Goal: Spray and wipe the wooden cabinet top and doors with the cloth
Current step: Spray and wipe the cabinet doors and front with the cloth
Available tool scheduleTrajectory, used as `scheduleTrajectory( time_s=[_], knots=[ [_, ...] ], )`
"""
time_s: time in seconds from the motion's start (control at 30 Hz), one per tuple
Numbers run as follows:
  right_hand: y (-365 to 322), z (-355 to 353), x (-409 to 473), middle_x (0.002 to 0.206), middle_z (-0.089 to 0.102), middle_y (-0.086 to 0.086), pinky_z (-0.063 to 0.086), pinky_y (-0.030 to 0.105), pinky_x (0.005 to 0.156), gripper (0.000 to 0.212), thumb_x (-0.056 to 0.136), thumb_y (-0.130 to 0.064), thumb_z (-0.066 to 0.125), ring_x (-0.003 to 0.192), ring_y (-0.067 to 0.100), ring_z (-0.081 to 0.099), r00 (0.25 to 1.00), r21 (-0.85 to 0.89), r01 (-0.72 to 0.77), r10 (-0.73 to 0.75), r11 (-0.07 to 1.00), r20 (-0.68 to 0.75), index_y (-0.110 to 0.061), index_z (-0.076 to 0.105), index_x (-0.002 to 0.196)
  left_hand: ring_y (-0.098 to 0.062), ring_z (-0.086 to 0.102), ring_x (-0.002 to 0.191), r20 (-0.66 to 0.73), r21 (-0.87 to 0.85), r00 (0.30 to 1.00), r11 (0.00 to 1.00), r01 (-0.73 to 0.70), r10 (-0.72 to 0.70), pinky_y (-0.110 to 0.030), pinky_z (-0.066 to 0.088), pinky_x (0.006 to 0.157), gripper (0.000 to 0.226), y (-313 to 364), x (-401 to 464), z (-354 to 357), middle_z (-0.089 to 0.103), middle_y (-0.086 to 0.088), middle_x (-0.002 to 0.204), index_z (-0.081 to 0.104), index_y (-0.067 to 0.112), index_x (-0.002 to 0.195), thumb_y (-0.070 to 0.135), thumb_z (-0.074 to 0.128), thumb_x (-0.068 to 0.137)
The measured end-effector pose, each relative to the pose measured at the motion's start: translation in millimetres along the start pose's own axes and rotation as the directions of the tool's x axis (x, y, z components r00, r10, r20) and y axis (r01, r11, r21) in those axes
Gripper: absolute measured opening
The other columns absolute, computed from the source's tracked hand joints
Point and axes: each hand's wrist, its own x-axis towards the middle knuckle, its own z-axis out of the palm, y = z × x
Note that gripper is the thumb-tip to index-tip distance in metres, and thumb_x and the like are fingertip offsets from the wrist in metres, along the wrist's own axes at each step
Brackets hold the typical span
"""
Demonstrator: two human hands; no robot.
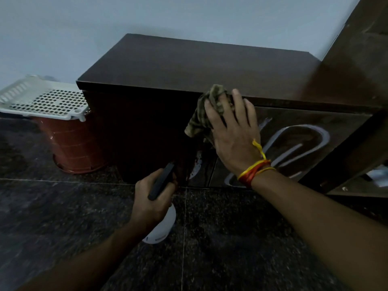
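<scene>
A low dark wooden cabinet (189, 66) stands against the pale wall, its doors (304, 131) carrying curved silver inlays. My right hand (233, 131) presses a crumpled olive checked cloth (207, 110) flat against the top of a door, just under the cabinet's front edge. Lower and to the left, my left hand (151, 200) grips a spray bottle (161, 227) by its neck; the bottle has a white body and a black trigger head (161, 181) pointing toward the door bottom.
An upturned reddish-brown bucket (73, 148) with a white perforated plastic tray (42, 97) on it stands left of the cabinet. A taller dark wooden unit (361, 59) rises at the right. Dark speckled floor tiles (63, 217) spread below.
</scene>
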Motion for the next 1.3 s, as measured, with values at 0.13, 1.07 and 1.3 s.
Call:
scheduleTrajectory(
  time_s=[0.13,1.07,1.3],
  knots=[
    [-8,-3,-3,0.140,0.046,0.017,0.040,0.045,0.097,0.050,0.090,-0.013,0.058,0.127,0.035,0.045,0.991,0.047,-0.117,0.120,0.992,-0.064,-0.015,0.044,0.138,-0.040,0.045,0.047,0.004,-0.007,1.000,1.000,-0.005,0.005,-0.054,0.038,0.048,0.051,2,0,-1,0.047,-0.021,0.053,0.060,-0.007,0.080,0.043,0.052,0.080],
    [-41,16,-34,0.139,0.047,0.019,0.039,0.040,0.107,0.043,0.093,0.000,0.054,0.127,0.036,0.043,0.932,0.417,-0.328,0.363,0.848,-0.006,-0.010,0.050,0.135,-0.032,0.049,0.046,-0.071,-0.065,0.997,0.997,0.034,-0.038,-0.044,0.045,0.045,0.028,-5,9,10,0.048,-0.021,0.054,0.059,-0.003,0.079,0.023,0.053,0.085],
    [-48,22,-44,0.140,0.044,0.022,0.039,0.044,0.105,0.045,0.094,-0.004,0.056,0.127,0.040,0.043,0.935,0.378,-0.341,0.354,0.861,0.037,-0.006,0.046,0.137,-0.040,0.049,0.048,-0.141,-0.111,0.989,0.994,0.021,-0.036,-0.052,0.044,0.045,0.043,9,13,25,0.052,-0.024,0.060,0.057,-0.005,0.080,0.038,0.051,0.082]
  ],
)
